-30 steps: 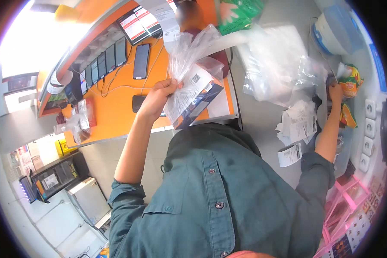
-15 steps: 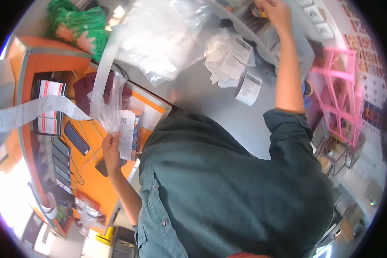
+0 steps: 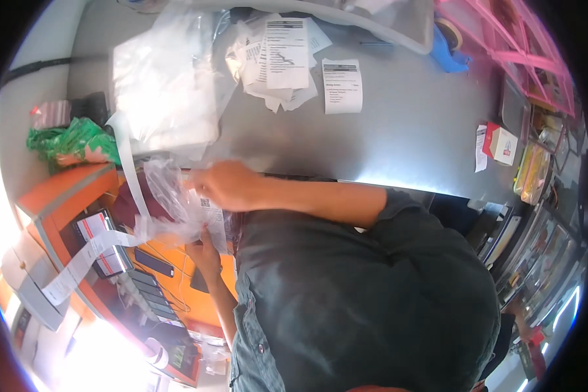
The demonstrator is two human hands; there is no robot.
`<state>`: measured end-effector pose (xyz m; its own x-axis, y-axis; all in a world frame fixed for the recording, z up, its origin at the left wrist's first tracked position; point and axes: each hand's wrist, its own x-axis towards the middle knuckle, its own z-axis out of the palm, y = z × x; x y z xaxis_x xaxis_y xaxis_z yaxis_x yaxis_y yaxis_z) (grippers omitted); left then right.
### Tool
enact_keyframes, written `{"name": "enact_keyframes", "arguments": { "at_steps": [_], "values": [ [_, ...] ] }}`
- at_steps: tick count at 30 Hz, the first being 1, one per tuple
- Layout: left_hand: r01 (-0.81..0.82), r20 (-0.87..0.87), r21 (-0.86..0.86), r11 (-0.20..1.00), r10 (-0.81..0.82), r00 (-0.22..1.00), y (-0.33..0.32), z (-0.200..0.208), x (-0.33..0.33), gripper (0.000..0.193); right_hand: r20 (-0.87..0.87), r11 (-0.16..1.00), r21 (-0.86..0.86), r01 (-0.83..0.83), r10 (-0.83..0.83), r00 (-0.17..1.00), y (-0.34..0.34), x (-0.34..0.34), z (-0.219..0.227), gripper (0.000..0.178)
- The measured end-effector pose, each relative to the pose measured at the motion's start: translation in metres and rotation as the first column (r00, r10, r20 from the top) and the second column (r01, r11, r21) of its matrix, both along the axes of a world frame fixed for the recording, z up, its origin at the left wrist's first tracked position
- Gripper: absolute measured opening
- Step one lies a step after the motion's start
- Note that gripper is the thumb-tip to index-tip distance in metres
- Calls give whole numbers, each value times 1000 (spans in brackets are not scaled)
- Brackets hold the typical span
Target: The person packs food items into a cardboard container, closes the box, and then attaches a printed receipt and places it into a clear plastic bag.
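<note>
My left hand is closed around the gathered lower part of a clear plastic bag at the orange desk's edge. Right against that bag lies a white printed slip with a square code, partly covered by my hands. My right hand reaches across to the bag's upper part, its fingers curled and a little blurred. Whatever sits between those fingers cannot be made out. A long white paper strip runs down behind the bag, and another printed strip curls out to its left.
On the grey metal table are a stack of clear plastic bags, piled receipts and a single receipt. The orange desk holds a phone and a tablet. A pink rack stands far right.
My right hand has come from the grey bin at the far right, where it held a small yellowish item, over to the bag. The view has turned; my left hand still grips the bag.
</note>
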<state>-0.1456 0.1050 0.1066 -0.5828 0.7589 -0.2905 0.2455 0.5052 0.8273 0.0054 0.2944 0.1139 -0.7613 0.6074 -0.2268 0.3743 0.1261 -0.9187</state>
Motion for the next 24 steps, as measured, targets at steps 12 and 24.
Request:
{"name": "enact_keyframes", "arguments": {
  "at_steps": [12, 24],
  "values": [
    [-43, -474, -134, 990, -26, 880, -57, -44, -5, 28, -86, 901, 349, -256, 303, 949, -28, -46, -26, 18],
    [31, -246, -18, 999, -34, 969, -24, -12, -8, 31, -235, 870, 377, -319, 423, 875, -43, -53, -60, 16]
  ]
}}
